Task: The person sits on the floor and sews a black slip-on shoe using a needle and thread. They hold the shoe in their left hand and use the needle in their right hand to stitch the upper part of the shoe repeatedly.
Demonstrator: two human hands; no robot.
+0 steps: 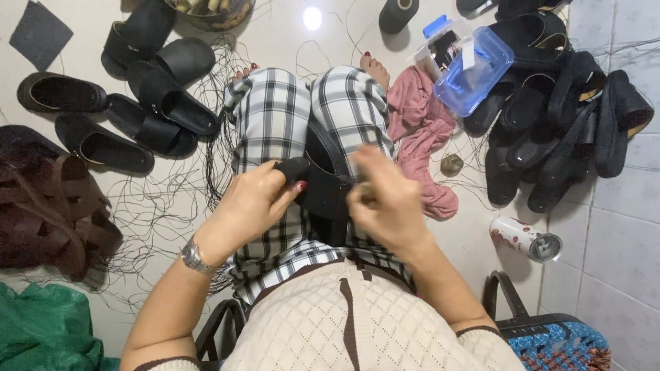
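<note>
Both hands work on 1 black sandal (328, 184) held over the lap, between the knees in checked trousers (275, 124). The left hand (251, 203) pinches the sandal's strap, fingers clenched around it; the right hand (385, 199) grips its other side, fingertips curled tight on something small I cannot make out. The sandal looks matte, dark and stiff-soled, with a broad upper. Judging by the piles, much is handled: black sandals (148, 103) lie left among loose threads (165, 199), another heap (564, 117) right, past a pink cloth (419, 130).
</note>
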